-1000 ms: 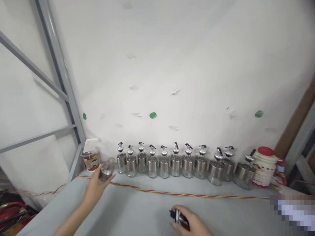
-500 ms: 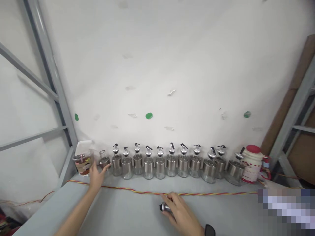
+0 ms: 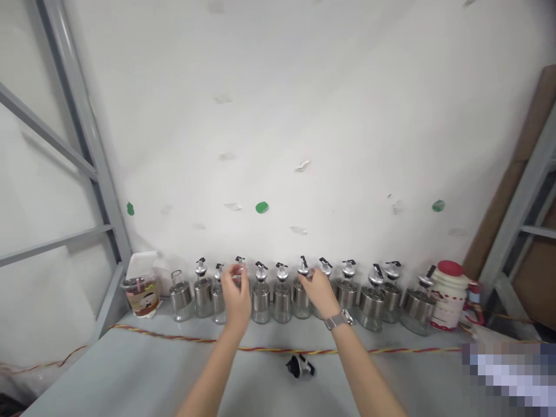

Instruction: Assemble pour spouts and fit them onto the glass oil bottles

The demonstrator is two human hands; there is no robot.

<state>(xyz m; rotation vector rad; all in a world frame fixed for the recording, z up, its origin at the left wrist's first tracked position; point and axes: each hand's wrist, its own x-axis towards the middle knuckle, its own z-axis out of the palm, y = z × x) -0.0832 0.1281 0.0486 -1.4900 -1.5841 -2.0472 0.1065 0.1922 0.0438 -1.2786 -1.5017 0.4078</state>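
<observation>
My left hand point(image 3: 237, 295) is in front of a dispenser bottle point(image 3: 240, 260) left of the middle of the row, its fingers curved and apart. My right hand point(image 3: 320, 292) reaches to the bottles right of the middle, thumb and fingers apart beside the neck of one bottle point(image 3: 302, 298). I see no thing held in either hand. A silver and black pour spout point(image 3: 299, 366) lies on its side on the grey table point(image 3: 260, 394). At the row's left end a steel-sleeved glass bottle point(image 3: 180, 298) stands without a spout; the other bottles carry spouts.
A yellow and red twisted cord point(image 3: 174, 337) runs across the table before the bottles. A printed cup point(image 3: 143, 298) stands at the left end, a red-lidded jar point(image 3: 449, 295) at the right. Behind rises a white wall point(image 3: 347, 116); grey metal posts point(image 3: 93, 139) flank it.
My right hand has let go of the spout, now lying on the table, and moved up to the bottles. My left hand has moved right, away from the spoutless bottle.
</observation>
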